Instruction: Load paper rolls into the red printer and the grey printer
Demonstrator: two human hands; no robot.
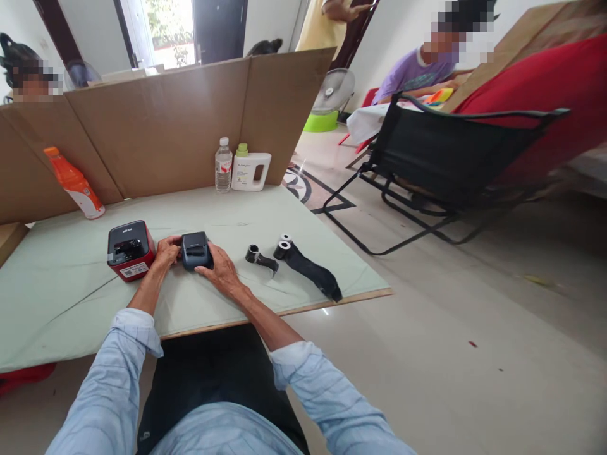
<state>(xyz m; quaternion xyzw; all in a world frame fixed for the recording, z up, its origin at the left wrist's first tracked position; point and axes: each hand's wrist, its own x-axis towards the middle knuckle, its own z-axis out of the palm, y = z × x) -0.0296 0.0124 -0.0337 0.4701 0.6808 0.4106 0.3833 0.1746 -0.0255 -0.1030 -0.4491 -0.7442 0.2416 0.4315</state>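
Note:
Between my two hands a small dark blue-grey printer (196,250), a boxy device with a slot in its top, rests on the table. My left hand (167,251) is closed at its left side, the fingertips partly hidden. From the other side my right hand (220,270) grips it, thumb along the front edge. Just left of my left hand stands a larger red and black box-shaped machine (130,249) with a white label on its front. To the right lie a small black ribbon roll (253,254) with its end loose and larger black rolls (310,270) with a long strip unrolled.
A cardboard screen (180,126) borders the table (227,218) at the back. Before it stand an orange bottle (73,182), a water bottle (223,167) and a white jug (250,170). A black folding chair (441,158) is at right. Several people are beyond.

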